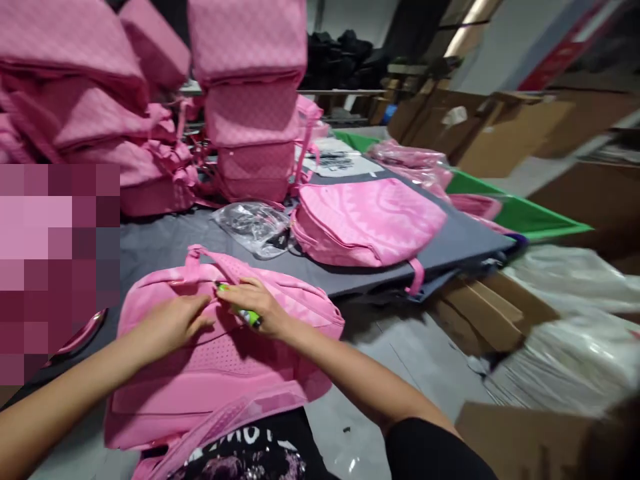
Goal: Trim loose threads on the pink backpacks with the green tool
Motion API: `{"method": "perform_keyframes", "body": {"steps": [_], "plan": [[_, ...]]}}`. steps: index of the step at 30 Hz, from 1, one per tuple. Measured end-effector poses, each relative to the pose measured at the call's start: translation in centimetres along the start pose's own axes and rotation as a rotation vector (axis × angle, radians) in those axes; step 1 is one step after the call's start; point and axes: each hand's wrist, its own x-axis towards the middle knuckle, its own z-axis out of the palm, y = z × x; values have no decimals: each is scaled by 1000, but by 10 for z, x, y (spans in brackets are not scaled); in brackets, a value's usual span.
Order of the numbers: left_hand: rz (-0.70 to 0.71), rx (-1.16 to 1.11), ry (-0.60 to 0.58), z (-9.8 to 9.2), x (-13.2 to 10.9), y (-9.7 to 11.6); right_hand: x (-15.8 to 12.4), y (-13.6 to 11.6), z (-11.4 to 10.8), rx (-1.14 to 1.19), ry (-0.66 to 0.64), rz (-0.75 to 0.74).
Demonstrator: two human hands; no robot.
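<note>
A pink backpack [165,393] leans across my lap against the table edge, its perforated back panel and shoulder straps towards me. My right hand [257,303] is closed around a small bright green and black tool [249,316] above the upper part of the bag; its exact kind is unclear. On the same panel, just left of the tool, lies my left hand [183,320]. Its fingers are bent and pinch at the bag's fabric, though the fingertips are partly hidden. The bag's top handle loop [193,257] sticks up beyond both hands.
Another pink backpack [370,220] lies flat on the grey-covered table [165,237], beside a clear plastic bag [255,227]. Stacked pink backpacks [253,113] rise behind. To the right are a green-edged bin [520,207], cardboard boxes [493,307] and plastic wrapping [570,360].
</note>
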Motion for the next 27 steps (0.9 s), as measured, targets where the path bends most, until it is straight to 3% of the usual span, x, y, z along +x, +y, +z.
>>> {"method": "perform_keyframes", "body": {"steps": [2, 4, 7, 9, 11, 13, 16, 19, 22, 27], "plan": [[27, 114, 52, 4, -5, -4, -3, 10, 16, -20, 53, -50], [54, 198, 226, 1, -15, -10, 4, 12, 26, -29, 83, -116], [-70, 257, 476, -10, -21, -21, 20, 9, 37, -120, 57, -190], [-158, 221, 430, -16, -15, -28, 26, 8, 44, -211, 38, -192], [-203, 181, 267, -18, 0, -35, 25, 5, 50, -269, -3, -159], [-258, 203, 129, -16, 17, -41, 19, -1, 54, -230, -7, -67], [-311, 255, 31, -9, 40, -49, 6, -15, 53, -108, 43, 55], [-250, 266, 32, 2, 48, -54, -2, -19, 47, -101, -13, 62], [-142, 288, 99, 10, 45, -55, -3, -8, 41, -60, -68, 68], [-130, 408, 65, 18, 43, -47, -3, 11, 37, 45, -16, 196]]}}
